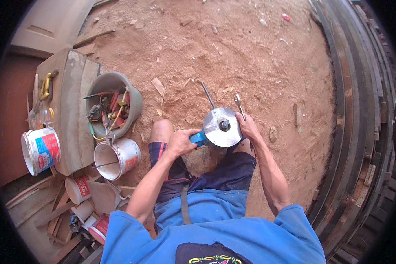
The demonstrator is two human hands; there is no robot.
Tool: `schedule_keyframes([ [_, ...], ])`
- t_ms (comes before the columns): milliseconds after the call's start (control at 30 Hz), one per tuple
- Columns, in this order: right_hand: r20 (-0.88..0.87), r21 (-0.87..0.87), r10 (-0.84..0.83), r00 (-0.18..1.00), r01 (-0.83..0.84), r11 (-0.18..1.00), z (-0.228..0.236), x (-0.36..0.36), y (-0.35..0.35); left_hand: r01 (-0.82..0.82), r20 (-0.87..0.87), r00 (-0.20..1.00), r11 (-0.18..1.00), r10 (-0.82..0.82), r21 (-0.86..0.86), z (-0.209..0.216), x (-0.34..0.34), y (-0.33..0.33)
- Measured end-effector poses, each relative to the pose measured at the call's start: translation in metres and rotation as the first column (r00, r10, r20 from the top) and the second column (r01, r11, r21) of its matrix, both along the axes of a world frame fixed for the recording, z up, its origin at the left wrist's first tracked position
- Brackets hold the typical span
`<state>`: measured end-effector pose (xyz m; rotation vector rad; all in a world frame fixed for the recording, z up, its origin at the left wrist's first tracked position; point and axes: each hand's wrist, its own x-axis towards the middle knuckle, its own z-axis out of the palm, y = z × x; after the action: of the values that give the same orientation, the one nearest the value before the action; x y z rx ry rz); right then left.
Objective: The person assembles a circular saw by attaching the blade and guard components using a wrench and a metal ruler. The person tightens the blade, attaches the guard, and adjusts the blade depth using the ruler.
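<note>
Between my knees is a blue power tool (198, 138) with a shiny round metal disc (216, 134) facing up and a dark hub at its centre. My left hand (182, 143) is closed round the tool's blue handle. At the disc's right edge, my right hand (249, 127) is closed on a metal wrench (238, 103), whose head sticks out past the fingers. A thin dark rod (208, 95) points away from the far side of the disc; where it joins is hidden. The underside of the tool cannot be seen.
On the left stand a grey tub (137, 105) of hand tools, a white bucket (130, 155) with a rod in it, and another bucket (52, 147) beside a wooden box (81, 72). Stacked timber (345, 110) lines the right. Wood scraps (158, 86) litter the sandy ground.
</note>
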<state>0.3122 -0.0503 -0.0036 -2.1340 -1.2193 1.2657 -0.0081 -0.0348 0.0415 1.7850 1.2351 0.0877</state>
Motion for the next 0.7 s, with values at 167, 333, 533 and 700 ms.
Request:
schedule_keyframes([
  [167, 0.009, 0.061, -0.051, 0.999, 0.050, 0.997, -0.015, -0.010, -0.007, -0.003, -0.077, 0.997, 0.995, 0.011, 0.103, -0.005, -0.004, -0.013],
  [333, -0.008, 0.170, -0.074, 0.997, 0.074, 0.983, -0.028, -0.008, -0.023, -0.003, -0.132, 0.991, 0.975, 0.033, 0.222, -0.014, -0.001, -0.038],
  [533, -0.004, 0.233, -0.014, 1.000, 0.015, 0.972, -0.050, -0.003, -0.056, 0.057, -0.154, 0.988, 0.977, -0.025, 0.207, -0.015, -0.008, -0.058],
  [700, 0.007, 0.153, -0.127, 0.992, 0.124, 0.980, -0.060, -0.008, -0.086, 0.180, -0.145, 0.980, 0.912, -0.135, 0.367, -0.031, -0.018, -0.045],
])
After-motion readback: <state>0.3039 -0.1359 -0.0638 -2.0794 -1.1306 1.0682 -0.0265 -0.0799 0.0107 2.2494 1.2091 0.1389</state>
